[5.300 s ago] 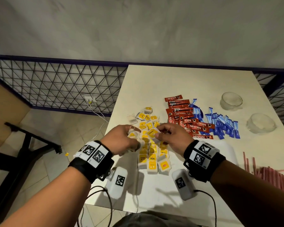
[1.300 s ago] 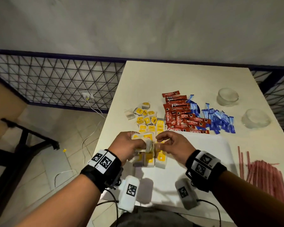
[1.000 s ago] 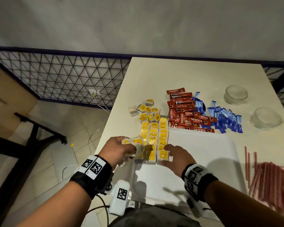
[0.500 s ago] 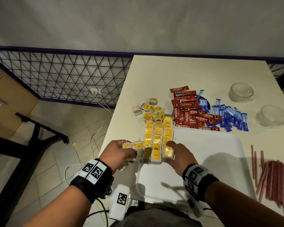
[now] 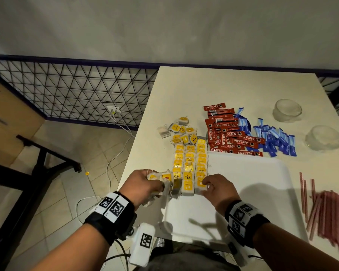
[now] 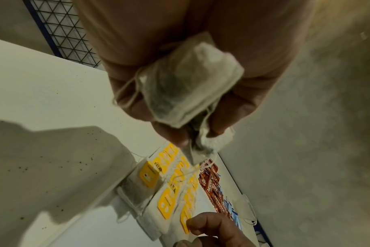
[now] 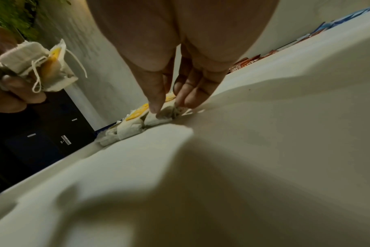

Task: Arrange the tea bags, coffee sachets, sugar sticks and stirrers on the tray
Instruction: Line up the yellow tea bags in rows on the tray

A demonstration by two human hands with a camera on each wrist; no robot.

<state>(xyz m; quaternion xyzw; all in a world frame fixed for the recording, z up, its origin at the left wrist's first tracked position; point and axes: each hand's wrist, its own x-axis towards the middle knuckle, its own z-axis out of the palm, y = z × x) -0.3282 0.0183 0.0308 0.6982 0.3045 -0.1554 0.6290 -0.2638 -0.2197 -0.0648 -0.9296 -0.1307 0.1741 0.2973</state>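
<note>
Bare forearms, black wristbands [image 5: 110,222] with square-coded white tags, white wrist cameras [image 5: 142,244]

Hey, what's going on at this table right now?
A person is laying tea bags in neat rows along the left edge of a white tray. The left hand grips a bunch of tea bags, while the right hand touches the nearest bag in the right-hand row. Coffee sachets, blue sugar sticks and red stirrers lie off the tray.

Head cam looks down over table [image 5: 243,90]; both wrist cams sit close, low, sharing tea bag rows [image 5: 190,163].
</note>
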